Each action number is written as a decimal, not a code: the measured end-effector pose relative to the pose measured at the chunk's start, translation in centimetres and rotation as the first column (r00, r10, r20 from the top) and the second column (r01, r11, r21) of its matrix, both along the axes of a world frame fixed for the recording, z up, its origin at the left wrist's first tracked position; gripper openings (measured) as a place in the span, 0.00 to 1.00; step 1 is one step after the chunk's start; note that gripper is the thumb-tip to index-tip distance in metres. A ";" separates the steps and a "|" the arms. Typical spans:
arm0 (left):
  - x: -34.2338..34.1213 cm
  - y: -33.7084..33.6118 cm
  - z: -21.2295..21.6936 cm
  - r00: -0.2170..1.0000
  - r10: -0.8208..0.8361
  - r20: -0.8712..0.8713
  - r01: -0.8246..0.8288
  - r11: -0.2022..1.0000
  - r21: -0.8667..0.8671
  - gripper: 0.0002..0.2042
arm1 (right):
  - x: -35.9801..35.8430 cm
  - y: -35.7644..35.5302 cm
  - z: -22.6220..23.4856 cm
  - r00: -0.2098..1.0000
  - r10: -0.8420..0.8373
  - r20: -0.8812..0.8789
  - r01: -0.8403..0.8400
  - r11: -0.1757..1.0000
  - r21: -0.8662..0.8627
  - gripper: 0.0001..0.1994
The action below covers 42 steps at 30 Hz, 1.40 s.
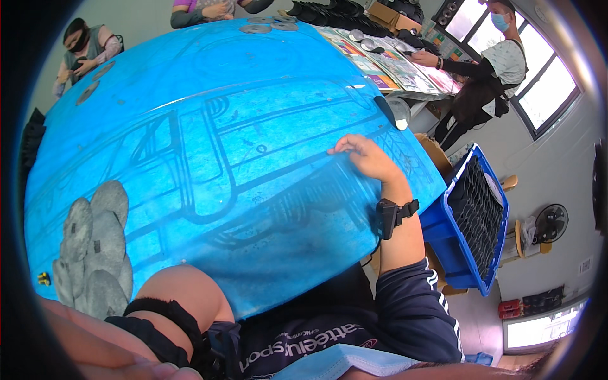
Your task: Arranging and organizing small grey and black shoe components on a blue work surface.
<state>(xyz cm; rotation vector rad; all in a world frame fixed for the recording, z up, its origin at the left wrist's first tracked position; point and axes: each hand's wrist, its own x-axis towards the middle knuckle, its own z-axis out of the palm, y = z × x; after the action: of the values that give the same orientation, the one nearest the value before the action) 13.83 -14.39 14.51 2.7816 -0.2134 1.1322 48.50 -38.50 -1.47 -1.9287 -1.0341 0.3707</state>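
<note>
My right hand (367, 158) hovers over or rests on the right part of the blue-covered table (272, 152); I cannot tell whether it touches. Its fingers are loosely bent and apart, with nothing visible in them. A black strap with a small device (396, 217) circles that wrist. My left hand (120, 354) is large and close at the lower left corner, its forearm folded up, with black straps around the arm. Its fingers are mostly cut off by the picture's edge. Nearest to that arm lies a pile of fuzzy grey oval pads (98, 247) on the table.
A blue crate (472, 218) full of black pieces stands off the table's right edge. A black-and-clear rounded piece (396, 113) lies at that edge. More grey pads (269, 25) lie at the far side. Several people work around, one standing at a second table (405, 66).
</note>
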 end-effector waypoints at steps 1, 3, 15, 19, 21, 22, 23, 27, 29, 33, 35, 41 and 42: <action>-0.2 0.0 0.1 1.000 -0.002 -0.004 0.002 1.000 0.000 0.04 | 0.2 0.0 -0.2 0.998 -0.008 0.057 0.008 1.000 -0.014 0.17; 0.0 -0.1 0.0 1.000 0.003 -0.001 -0.003 1.000 0.000 0.04 | 0.5 -0.2 -0.7 0.997 -0.015 0.069 0.020 0.998 -0.064 0.17; -0.2 -0.1 0.2 0.999 0.006 -0.032 -0.006 1.000 -0.004 0.04 | -1.1 0.1 0.9 0.935 0.210 -0.286 -0.221 0.975 -0.007 0.10; -0.2 -0.1 0.2 0.999 0.015 -0.044 -0.015 1.000 0.000 0.04 | -1.2 0.3 1.1 0.905 0.259 -0.339 -0.336 0.922 -0.193 0.07; -0.1 -0.1 0.2 0.998 0.024 -0.050 -0.024 1.000 0.005 0.04 | -1.8 0.5 1.5 0.919 0.244 -0.308 -0.282 0.956 -0.083 0.05; -0.2 -0.1 0.3 0.998 0.026 -0.056 -0.026 1.000 0.006 0.04 | -1.9 0.6 1.6 0.933 0.226 -0.280 -0.227 0.974 0.029 0.04; -0.3 -0.2 0.4 0.998 0.017 -0.057 -0.017 1.000 0.001 0.04 | -1.6 0.3 1.3 0.935 0.219 -0.277 -0.221 0.975 0.027 0.04; -0.2 -0.4 0.4 0.997 0.023 -0.070 -0.022 1.000 0.008 0.04 | -0.4 -0.4 1.6 0.890 0.365 -0.272 0.028 0.552 0.833 0.04; 0.1 -0.5 0.4 0.996 0.022 -0.089 -0.021 1.000 0.015 0.04 | 0.5 -1.4 2.1 0.886 0.357 -0.295 0.118 0.440 0.890 0.08; 0.5 -0.8 0.6 0.989 0.017 -0.146 -0.013 1.000 0.027 0.04 | 1.8 -2.6 1.7 0.904 0.332 -0.268 0.121 0.403 0.907 0.12; 0.6 -1.0 0.6 0.986 0.021 -0.165 -0.016 0.999 0.034 0.04 | 1.9 -2.7 1.7 0.905 0.302 -0.299 0.159 0.412 0.897 0.13; 0.0 -1.3 1.1 0.966 0.027 -0.256 -0.021 0.999 0.027 0.04 | 1.1 -2.1 0.4 0.865 0.384 -0.323 0.142 0.431 0.891 0.14; -0.1 -1.1 1.4 0.960 0.031 -0.278 -0.027 0.999 0.019 0.05 | 0.8 -2.3 0.5 0.860 0.380 -0.340 0.158 0.435 0.886 0.14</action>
<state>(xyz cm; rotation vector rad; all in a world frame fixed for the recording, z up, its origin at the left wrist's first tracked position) 13.78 -15.48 15.89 2.9228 -0.1514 0.7321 49.33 -40.81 -1.00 -0.6859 -0.7452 0.2724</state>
